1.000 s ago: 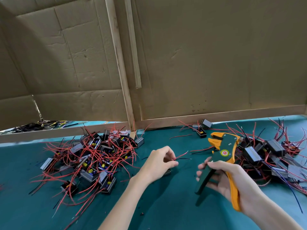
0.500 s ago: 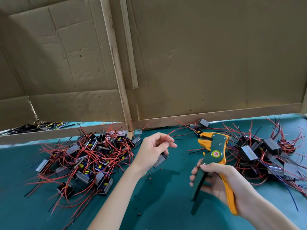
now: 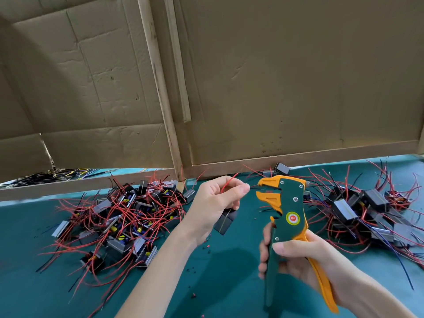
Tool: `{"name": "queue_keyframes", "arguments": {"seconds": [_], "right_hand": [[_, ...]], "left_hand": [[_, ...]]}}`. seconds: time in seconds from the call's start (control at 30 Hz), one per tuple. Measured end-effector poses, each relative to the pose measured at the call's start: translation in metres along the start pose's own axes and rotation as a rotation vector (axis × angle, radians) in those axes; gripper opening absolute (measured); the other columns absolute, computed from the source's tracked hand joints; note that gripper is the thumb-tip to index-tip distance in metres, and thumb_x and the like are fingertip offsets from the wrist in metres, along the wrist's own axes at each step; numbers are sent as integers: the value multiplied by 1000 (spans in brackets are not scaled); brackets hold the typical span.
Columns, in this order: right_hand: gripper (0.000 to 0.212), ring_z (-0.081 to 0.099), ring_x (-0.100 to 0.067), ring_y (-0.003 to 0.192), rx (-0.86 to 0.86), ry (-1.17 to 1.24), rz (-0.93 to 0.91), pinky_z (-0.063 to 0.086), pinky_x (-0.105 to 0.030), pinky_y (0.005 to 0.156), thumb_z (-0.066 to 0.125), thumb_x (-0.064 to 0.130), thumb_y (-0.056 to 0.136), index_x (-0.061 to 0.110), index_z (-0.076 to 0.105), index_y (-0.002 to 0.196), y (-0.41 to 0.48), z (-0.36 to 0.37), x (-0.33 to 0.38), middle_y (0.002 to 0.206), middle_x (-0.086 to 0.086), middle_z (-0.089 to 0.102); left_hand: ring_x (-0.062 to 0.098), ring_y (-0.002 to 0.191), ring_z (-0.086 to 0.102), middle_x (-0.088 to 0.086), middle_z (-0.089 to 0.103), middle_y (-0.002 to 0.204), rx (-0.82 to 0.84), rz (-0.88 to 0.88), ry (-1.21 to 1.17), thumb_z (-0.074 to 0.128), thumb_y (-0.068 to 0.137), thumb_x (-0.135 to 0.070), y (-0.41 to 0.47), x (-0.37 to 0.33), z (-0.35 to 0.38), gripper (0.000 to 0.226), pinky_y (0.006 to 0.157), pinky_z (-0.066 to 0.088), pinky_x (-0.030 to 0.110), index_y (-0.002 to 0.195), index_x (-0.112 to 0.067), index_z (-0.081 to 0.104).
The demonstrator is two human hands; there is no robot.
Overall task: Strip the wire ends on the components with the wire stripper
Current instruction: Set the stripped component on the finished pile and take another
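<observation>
Head view, teal tabletop (image 3: 229, 280), wired components (image 3: 119, 216), cardboard wall (image 3: 298, 76)

A teal desk (image 3: 27, 283) fills the foreground. Along its far edge stand creased cardboard sheets (image 3: 298, 76) framed by pale wooden strips (image 3: 158, 88) and a low rail (image 3: 298, 158). Beyond the far left corner lies a dark cable tangle (image 3: 46, 176).

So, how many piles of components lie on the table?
2: the left pile lies beside the left hand; the right pile lies right of the stripper. Others may be hidden behind the cardboard.
</observation>
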State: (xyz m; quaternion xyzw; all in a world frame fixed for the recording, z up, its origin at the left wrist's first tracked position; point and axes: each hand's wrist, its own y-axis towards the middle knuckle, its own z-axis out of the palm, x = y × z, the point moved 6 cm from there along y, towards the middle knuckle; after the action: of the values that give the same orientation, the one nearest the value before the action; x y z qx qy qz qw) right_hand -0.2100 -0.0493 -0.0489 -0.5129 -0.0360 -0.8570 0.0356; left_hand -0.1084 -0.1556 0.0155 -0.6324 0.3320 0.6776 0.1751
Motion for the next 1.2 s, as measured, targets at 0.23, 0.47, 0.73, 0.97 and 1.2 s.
{"name": "queue_keyframes", "arguments": {"seconds": [0.23, 0.47, 0.73, 0.97, 1.2], "right_hand": [[34, 65, -40, 72, 65, -49, -1, 54, -50, 71, 88, 13, 59, 3, 67, 84, -2, 5, -1, 79, -27, 62], [33, 65, -39, 74, 78, -116, -7, 54, -49, 73, 88, 17, 63, 3, 67, 85, -4, 6, 1, 79, -27, 63], [33, 63, -38, 68, 28, -204, -21, 53, -46, 68, 89, 23, 65, 5, 66, 80, -9, 8, 3, 73, -26, 60], [49, 56, -30, 48, -128, -253, 9, 51, -35, 50, 95, 39, 45, 9, 64, 67, -12, 10, -6, 58, -23, 55], [44, 48, -27, 39, -287, -285, -73, 44, -29, 42, 85, 38, 51, 8, 54, 57, -11, 1, -5, 51, -19, 48]], "left_hand": [[4, 48, 40, -14, 46, 55, 53, -42, 1, 67, 84, -17, -4, 0, 2, 12, 68, 37, 27, 72, -18, 66], [6, 51, 44, -13, 48, 56, 94, -61, 35, 76, 77, -22, -7, -4, 0, 13, 66, 38, 23, 67, -22, 67], [8, 55, 47, -8, 52, 58, 127, -79, 90, 70, 72, -27, -8, -6, -4, 7, 63, 39, 19, 66, -23, 72], [8, 54, 47, -3, 51, 64, 171, -114, 129, 70, 74, -25, -10, -8, -9, 7, 58, 37, 19, 68, -21, 69], [16, 62, 17, -5, 31, 66, 260, -206, -232, 49, 95, -32, -10, -4, 2, 23, 66, 42, 25, 81, -16, 39]]}}
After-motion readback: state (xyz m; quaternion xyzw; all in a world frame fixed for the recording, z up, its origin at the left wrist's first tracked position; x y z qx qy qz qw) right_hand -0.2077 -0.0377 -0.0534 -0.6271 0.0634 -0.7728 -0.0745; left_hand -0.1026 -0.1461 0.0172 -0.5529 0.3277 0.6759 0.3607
